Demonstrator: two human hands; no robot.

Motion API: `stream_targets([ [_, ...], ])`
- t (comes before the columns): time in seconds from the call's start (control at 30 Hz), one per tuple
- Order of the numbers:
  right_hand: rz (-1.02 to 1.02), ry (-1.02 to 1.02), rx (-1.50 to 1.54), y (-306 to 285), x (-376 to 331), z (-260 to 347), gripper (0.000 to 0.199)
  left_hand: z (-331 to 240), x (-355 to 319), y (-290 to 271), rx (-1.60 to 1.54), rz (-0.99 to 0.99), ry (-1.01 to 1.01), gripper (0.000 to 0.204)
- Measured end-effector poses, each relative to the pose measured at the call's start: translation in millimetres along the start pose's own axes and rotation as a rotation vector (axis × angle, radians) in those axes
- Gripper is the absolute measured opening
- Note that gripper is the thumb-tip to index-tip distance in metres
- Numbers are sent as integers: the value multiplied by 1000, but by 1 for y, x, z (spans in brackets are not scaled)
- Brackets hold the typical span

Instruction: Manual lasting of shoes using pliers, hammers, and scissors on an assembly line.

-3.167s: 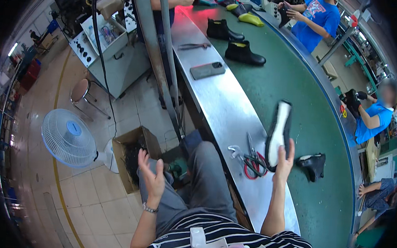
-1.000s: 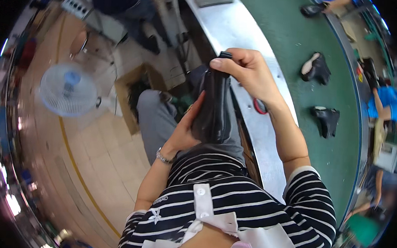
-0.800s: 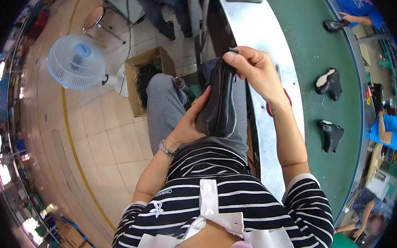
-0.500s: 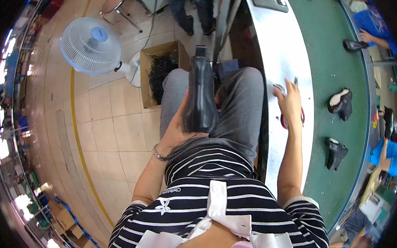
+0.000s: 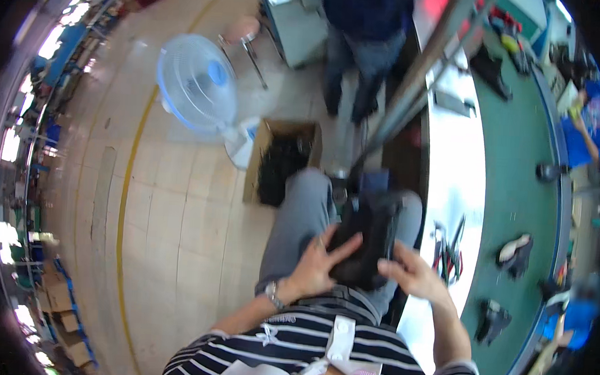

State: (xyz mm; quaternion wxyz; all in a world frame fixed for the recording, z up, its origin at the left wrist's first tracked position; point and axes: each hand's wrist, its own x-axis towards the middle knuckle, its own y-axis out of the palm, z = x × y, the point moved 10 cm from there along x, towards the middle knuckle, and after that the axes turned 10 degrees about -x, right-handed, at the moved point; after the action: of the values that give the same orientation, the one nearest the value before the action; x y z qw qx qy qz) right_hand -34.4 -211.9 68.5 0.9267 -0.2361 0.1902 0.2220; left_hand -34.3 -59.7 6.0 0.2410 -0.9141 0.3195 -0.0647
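A black boot (image 5: 368, 242), blurred by motion, lies over my lap between my two hands. My left hand (image 5: 317, 266) grips its left side, with fingers spread across the dark upper. At its right edge my right hand (image 5: 414, 271) is closed on the boot, thumb on top and fingers partly hidden along the side. Hand tools with red and dark handles (image 5: 451, 256), among them what looks like pliers or scissors, lie on the white bench just right of my right hand.
The white bench (image 5: 454, 161) runs along my right, bearing a dark phone-like object (image 5: 454, 102). Beyond it a green conveyor (image 5: 526, 199) carries several black shoes. A cardboard box of black scraps (image 5: 252, 175) and a fan (image 5: 198, 84) stand ahead left. A metal post (image 5: 413, 91) slants ahead.
My right hand has left the tools on the bench and come to the boot. The boot, upright in my left hand before, is now lower and turned. The view has shifted.
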Motion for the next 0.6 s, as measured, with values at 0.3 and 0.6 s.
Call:
stream_targets([
  [0.3, 70, 112, 301, 32, -18, -79, 29, 28, 55, 27, -728, 175, -143, 113],
  [0.6, -78, 259, -66, 29, -24, -65, 45, 37, 48, 28, -712, 43, -185, 95],
])
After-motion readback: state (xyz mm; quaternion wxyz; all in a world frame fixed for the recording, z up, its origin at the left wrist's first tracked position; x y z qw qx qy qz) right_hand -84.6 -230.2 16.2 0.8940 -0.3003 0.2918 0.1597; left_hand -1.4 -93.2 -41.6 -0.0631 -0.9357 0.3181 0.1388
